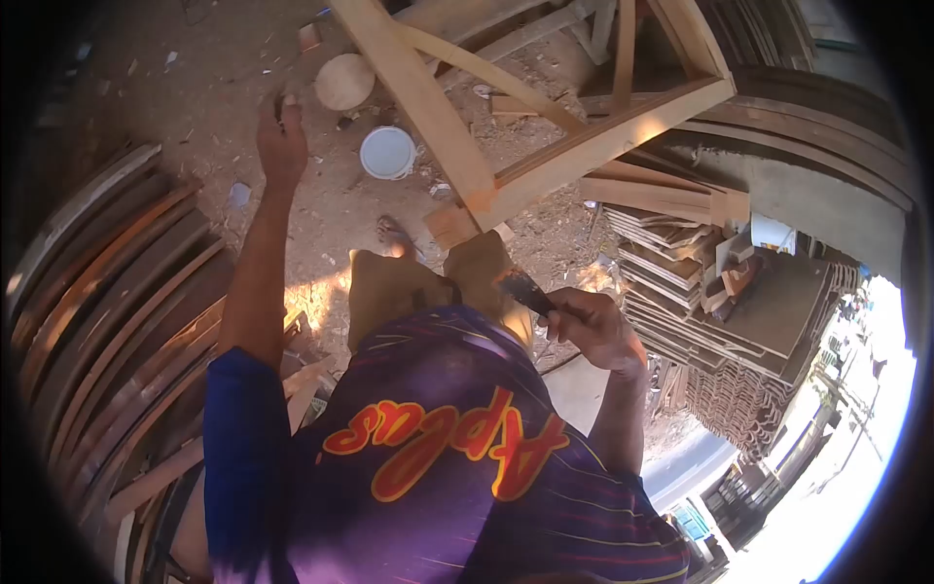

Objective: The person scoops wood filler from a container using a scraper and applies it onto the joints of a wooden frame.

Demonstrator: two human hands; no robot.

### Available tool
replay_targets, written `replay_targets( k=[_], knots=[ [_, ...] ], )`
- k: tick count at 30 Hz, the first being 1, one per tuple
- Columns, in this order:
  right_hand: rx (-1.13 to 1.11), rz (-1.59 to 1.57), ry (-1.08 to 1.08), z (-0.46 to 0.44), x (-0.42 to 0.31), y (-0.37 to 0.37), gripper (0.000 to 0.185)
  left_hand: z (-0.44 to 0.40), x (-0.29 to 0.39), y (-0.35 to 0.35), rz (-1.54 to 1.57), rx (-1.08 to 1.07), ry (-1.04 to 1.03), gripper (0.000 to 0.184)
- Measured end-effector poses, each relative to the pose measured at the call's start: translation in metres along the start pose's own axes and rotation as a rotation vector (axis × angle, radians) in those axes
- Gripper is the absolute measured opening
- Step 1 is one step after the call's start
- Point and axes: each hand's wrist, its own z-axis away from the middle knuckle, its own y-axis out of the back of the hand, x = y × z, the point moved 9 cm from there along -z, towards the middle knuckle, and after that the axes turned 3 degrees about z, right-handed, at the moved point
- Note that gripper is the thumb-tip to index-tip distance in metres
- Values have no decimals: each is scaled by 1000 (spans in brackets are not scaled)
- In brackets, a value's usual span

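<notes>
My right hand (589,329) is closed around a dark, flat tool (525,291), perhaps a brush or scraper, whose worn tip points up and left beside my knee. My left hand (282,141) is stretched out over the ground at the upper left, its fingers loosely bent and apart, with nothing visible in them. A large pale wooden frame (603,151) with slanted braces has its nearest corner just beyond my knees. Between my left hand and the frame are a white round bucket or lid (387,153) and a round tan disc (344,82).
Long curved-looking boards (107,292) are stacked at the left. Sheets and wood scraps form a pile (671,263) at the right, with a flat panel (793,307) beside them. Wood chips litter the dirt floor (321,214). A foot in a sandal (394,234) shows near the frame's corner.
</notes>
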Motion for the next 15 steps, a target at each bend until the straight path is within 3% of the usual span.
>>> replay_targets(
  k=[2,3,5,6,8,11,12,13,14,15],
  knots=[
    [-110,29,-61,-18,42,-30,25,99,-94,30,-118,-281,383,40],
    [-60,53,-36,-35,66,-34,24,163,-158,46,-239,-412,395,43],
    [-34,103,-18,-67,100,-39,23,269,-174,86,-348,-561,628,45],
    [-51,136,2,-89,107,-47,23,337,-221,105,-414,-643,607,44],
    [-75,191,21,-146,118,-61,25,392,-269,126,-497,-710,600,44],
    [-135,70,-114,-207,125,-100,26,407,-241,153,-386,-454,804,43],
    [-158,84,-132,-232,147,-110,26,395,-245,142,-441,-482,702,43],
    [-179,150,87,-264,166,-122,26,385,-250,131,-498,-502,599,43],
    [-202,185,190,-276,165,-133,26,356,-229,121,-372,-354,862,44],
    [-220,218,295,-287,164,-144,26,339,-228,102,-287,-358,859,43]
  ],
)
